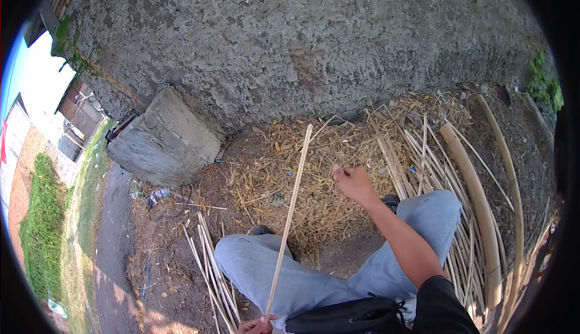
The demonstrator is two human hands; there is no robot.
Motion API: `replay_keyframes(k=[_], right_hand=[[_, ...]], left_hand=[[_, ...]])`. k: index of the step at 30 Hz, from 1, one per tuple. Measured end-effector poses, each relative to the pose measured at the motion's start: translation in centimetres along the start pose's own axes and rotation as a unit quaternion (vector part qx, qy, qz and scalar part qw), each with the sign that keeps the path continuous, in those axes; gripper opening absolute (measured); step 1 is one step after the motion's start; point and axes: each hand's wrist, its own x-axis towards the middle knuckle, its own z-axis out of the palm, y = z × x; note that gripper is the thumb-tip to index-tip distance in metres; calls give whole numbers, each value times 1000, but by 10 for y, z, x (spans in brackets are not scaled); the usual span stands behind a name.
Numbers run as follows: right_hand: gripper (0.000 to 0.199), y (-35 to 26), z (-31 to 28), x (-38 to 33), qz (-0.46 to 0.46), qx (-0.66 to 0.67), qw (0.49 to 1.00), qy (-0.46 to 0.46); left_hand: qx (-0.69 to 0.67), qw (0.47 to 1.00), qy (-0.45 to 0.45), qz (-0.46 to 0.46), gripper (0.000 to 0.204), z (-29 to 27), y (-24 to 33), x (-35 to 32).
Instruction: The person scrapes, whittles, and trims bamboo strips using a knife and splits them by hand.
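Observation:
My left hand [257,327], partly cut off by the lower edge, grips the near end of a long, thin bamboo strip [290,218]. The strip slants up and away over my left leg, its pale far end in the air in front of the wall. Off to the right of the strip, and apart from it, my right hand [354,184] is raised above the straw-littered ground with its fingers curled closed. Whatever those fingers may hold is hidden or too small to make out.
A rough grey wall [338,44] rises ahead, with a concrete block [166,141] at its left. Bamboo strips [211,261] lie beside my left leg. More strips, a thick bamboo piece [474,207] and a curved pole [510,195] lie right. Shavings [302,213] cover the ground.

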Motion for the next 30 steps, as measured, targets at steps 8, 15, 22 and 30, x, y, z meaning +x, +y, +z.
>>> replay_keyframes(k=[8,15,22,30], right_hand=[[41,-21,-10,-57,7,415,909,-47],[25,-34,-11,-66,-5,508,861,-29],[20,-35,-17,-63,6,519,853,57],[22,-32,-22,-60,27,515,855,52]], left_hand=[[28,1000,11,-8,22,38,48,14],[198,977,-39,66,36,45,49,43],[621,526,211,541,22,46,133,88],[690,570,117,430,20,6,174,139]])
